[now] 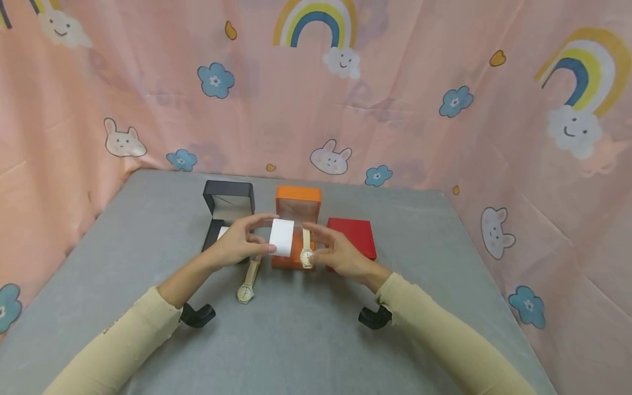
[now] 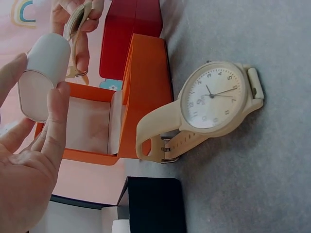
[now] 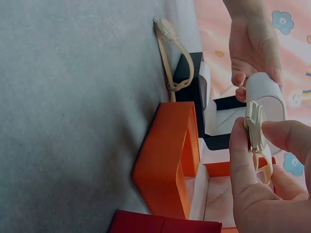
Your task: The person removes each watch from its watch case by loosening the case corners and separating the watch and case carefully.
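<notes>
The left hand point(image 1: 240, 241) holds a white oval watch cushion point(image 1: 282, 237) between thumb and curled fingers, above the open orange hinged watch box point(image 1: 297, 208). In the left wrist view the cushion point(image 2: 44, 75) sits pinched by the fingertips point(image 2: 57, 92), one rounded end facing the camera, over the box's pale lined hollow point(image 2: 90, 124).

The right hand point(image 1: 340, 253) grips a cream wristwatch with a round pale dial point(image 1: 306, 253), holding it just beside the cushion. From the right wrist camera the watch point(image 3: 255, 128) is seen edge on, squeezed between thumb and forefinger, its strap loop hanging below, and the cushion point(image 3: 266, 97) lies right behind it; whether the two touch cannot be told.

A second cream wristwatch with buckled strap point(image 1: 248, 283) lies flat on the grey felt-covered counter point(image 1: 306, 334), close to the left wrist and in front of the open black watch box point(image 1: 228, 206), in which another white cushion shows. A closed flat red box point(image 1: 353, 233) sits just right of the orange one. Pink cloth printed with rainbows, rabbits and blue flowers point(image 1: 444, 99) hangs behind and along both sides.
</notes>
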`<state>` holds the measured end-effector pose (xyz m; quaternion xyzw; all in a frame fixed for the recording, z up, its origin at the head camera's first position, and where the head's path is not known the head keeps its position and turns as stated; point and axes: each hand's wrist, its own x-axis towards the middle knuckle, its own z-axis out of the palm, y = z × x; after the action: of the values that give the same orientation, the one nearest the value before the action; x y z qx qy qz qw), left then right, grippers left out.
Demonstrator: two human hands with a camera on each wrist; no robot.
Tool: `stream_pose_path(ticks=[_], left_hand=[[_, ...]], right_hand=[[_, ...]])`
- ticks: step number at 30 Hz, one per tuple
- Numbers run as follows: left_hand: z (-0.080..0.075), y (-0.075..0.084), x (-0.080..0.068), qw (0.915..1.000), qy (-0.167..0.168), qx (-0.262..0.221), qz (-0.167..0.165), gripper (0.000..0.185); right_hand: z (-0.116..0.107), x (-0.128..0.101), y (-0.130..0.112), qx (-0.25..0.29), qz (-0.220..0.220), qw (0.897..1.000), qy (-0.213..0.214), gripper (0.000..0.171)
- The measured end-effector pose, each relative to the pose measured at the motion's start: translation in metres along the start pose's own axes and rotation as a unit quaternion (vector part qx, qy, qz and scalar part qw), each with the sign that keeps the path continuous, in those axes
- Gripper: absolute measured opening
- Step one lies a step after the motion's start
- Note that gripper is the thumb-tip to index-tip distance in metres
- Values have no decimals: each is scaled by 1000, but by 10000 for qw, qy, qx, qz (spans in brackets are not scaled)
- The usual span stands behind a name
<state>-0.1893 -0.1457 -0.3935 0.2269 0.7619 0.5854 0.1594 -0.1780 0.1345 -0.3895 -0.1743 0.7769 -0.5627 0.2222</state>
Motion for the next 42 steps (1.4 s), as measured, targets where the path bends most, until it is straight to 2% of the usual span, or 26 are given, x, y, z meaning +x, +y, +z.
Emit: stream_pose_path(ticks=[9,16,24,33,42], left_hand=[[0,0,-2,10000,-38,8,-19,76],[0,-1,-4,10000,-53,6,-58,76],[0,-4,-1,9999,-75,69,-89,74],[2,-6,-1,9994,-98,302,-164,75],[8,-12,0,9996,-99,170,-206,75]], right_hand=[[4,-7,-2,147,-48,9998,-131,72],[7,-10,4,143,-49,9999,-69,72],[9,-15,10,25,-240,9997,-17,73],[13,-21,14,22,-120,9999,6,73],[17,-27,23,98,-113,9998,-115,74]])
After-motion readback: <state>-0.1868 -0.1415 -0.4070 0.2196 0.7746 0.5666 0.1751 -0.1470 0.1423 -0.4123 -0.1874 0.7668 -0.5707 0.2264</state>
